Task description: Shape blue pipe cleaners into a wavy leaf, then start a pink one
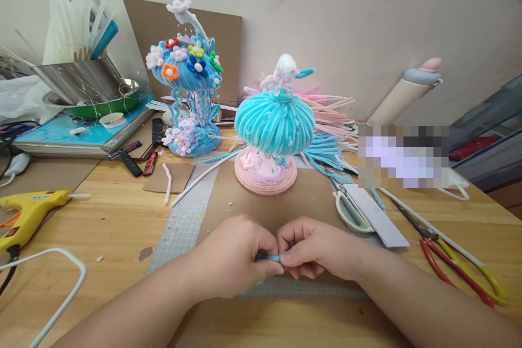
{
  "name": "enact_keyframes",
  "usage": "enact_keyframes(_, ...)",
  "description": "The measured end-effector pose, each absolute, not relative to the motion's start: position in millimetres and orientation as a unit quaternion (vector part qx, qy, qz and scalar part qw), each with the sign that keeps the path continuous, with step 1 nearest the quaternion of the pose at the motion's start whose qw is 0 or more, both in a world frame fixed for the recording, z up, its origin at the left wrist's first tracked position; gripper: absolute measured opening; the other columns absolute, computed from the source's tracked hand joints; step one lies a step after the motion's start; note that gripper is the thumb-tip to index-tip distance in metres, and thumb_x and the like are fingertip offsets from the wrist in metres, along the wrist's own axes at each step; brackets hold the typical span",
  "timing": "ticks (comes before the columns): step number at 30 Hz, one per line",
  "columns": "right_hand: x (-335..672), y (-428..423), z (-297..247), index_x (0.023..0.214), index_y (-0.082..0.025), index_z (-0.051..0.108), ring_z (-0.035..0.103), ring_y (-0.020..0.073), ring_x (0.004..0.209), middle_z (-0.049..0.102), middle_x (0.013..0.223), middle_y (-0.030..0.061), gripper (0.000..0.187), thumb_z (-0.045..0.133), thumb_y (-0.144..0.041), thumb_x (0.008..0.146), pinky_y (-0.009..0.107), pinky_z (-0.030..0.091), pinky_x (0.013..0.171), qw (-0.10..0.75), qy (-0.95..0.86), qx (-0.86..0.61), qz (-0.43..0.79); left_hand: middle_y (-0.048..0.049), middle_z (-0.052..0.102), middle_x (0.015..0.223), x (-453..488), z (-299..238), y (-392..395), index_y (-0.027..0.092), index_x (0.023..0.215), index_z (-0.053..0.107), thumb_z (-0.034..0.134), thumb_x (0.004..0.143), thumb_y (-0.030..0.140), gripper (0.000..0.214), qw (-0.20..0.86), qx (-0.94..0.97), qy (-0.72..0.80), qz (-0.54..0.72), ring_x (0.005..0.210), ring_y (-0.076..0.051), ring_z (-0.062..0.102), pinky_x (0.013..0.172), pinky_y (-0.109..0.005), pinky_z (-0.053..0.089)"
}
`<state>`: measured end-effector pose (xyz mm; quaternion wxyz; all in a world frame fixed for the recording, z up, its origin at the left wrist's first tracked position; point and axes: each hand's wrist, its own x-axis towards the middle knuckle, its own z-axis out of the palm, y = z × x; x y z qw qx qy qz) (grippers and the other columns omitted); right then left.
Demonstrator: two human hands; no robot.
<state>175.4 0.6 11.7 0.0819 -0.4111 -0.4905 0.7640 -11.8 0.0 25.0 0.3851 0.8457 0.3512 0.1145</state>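
Note:
My left hand (236, 255) and my right hand (314, 247) meet at the near middle of the wooden table, fingers pinched together on a small blue pipe-cleaner piece (269, 257) held between them. Only a short bit of it shows. Just beyond my hands stands a blue pipe-cleaner mushroom (274, 122) on a pink round base (265, 179), set on a brown cardboard sheet (310, 198). A second blue mushroom with coloured flowers (190, 73) stands further back on the left.
A yellow glue gun (28, 215) lies at the left with a white cable (61, 288). Red and yellow scissors (457, 258) and a white card (377, 215) lie at the right. Loose pink and blue pipe cleaners (330, 119) pile behind. A green bowl (101, 106) sits back left.

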Motion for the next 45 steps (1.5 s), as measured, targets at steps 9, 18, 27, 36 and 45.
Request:
enact_keyframes(9,181,6,15,0.087,-0.015,0.055,0.049,0.0082,0.049,0.056,0.071,0.0028,0.033,0.043,-0.046,0.082,0.016,0.029,0.037,0.266,-0.482,-0.400,0.733,0.0023,0.052,0.052,-14,32,8,0.015,0.063,0.059,0.059,0.071,0.037,0.023,0.617,0.645,0.423,0.156,0.044,-0.009,0.046,0.041,-0.020,0.036)
enact_keyframes(18,182,1,20,0.084,-0.020,0.056,0.050,0.0130,0.068,0.053,0.078,0.0021,0.009,0.055,-0.028,0.080,0.025,0.040,0.060,0.381,-0.716,-0.415,0.412,0.0026,0.054,0.052,-15,31,12,0.014,0.064,0.056,0.066,0.066,0.037,0.025,0.729,0.507,0.416,0.193,0.041,-0.007,0.048,0.039,-0.019,0.038)
enact_keyframes(27,181,2,22,0.080,-0.019,0.058,0.048,0.0177,0.081,0.058,0.084,0.0043,0.004,0.053,-0.018,0.080,0.034,0.033,0.073,0.315,-0.855,-0.409,0.049,0.0031,0.049,0.050,-6,31,7,0.016,0.058,0.052,0.056,0.073,0.036,0.026,0.555,0.642,0.484,0.214,0.046,-0.009,0.046,0.042,-0.020,0.035)
enact_keyframes(36,179,-1,19,0.083,-0.018,0.054,0.048,0.0178,0.078,0.056,0.084,0.0047,0.006,0.050,-0.015,0.080,0.033,0.032,0.068,0.320,-0.845,-0.427,0.027,0.0027,0.051,0.049,-5,32,6,0.017,0.058,0.053,0.054,0.074,0.035,0.024,0.532,0.649,0.496,0.223,0.044,-0.011,0.051,0.041,-0.020,0.037)
enact_keyframes(45,179,-1,20,0.088,-0.018,0.054,0.047,0.0203,0.090,0.052,0.094,0.0073,0.011,0.051,-0.015,0.078,0.035,0.036,0.076,0.343,-0.829,-0.435,0.071,0.0025,0.051,0.048,-8,30,8,0.016,0.060,0.055,0.061,0.071,0.034,0.023,0.654,0.547,0.466,0.236,0.043,-0.009,0.050,0.040,-0.019,0.037)
